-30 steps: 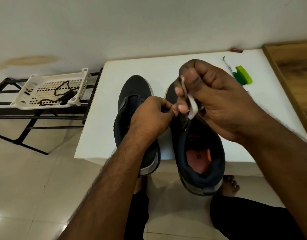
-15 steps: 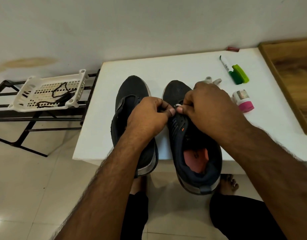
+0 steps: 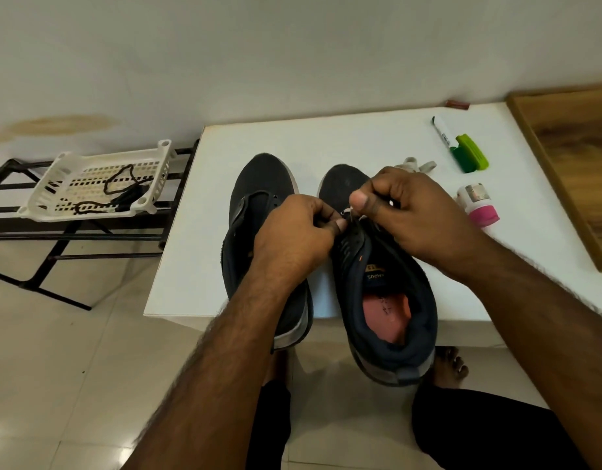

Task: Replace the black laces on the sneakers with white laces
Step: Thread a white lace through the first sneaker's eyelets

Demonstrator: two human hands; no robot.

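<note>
Tabletop (image 3: pixel 326 140): white, carrying both dark sneakers side by side; the view sits lower and steadier on it than a second ago.
Right sneaker (image 3: pixel 391 317): heel overhangs the near edge; only a short run of white shows at its front eyelets, so lacing looks barely begun.
Left sneaker (image 3: pixel 255 184): eyelets bare — no lace of either colour in it.
Right hand (image 3: pixel 415 212): a second ago raised, drawing a white strip upward; now down on the shoe's front, fingers curled, pinching the white lace (image 3: pixel 352 215).
Left hand (image 3: pixel 299 232): unchanged in place, fingertips pinched at the same eyelet row — whether on lace or eyelet flap I cannot tell.
Black laces (image 3: pixel 123 191): lying in the white basket (image 3: pixel 68 167) on the rack, well apart.
Meaning: the pull-through seems finished; next eyelet likely follows.
</note>
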